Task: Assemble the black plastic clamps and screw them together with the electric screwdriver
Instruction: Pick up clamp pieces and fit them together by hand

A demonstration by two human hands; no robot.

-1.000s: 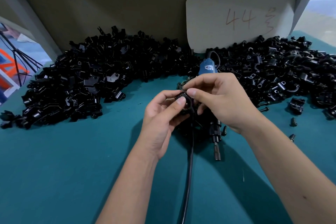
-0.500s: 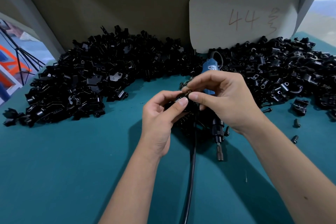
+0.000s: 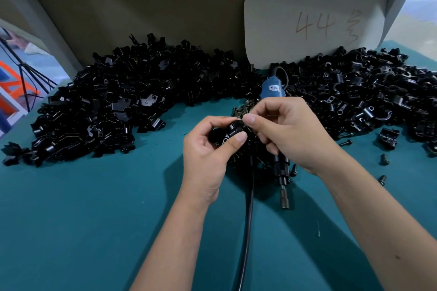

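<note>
Both bare forearms reach in from the lower edge and converge toward the middle of the view, the left from bottom centre, the right from the bottom right corner. The left hand is turned palm inward with its fingers curled, thumb and forefinger pinching a small black clamp between them. The right hand sits just beside and slightly above it, back of the hand facing up, fingers bent and its thumb and forefinger tips pinched together at the clamp's top edge.
</note>
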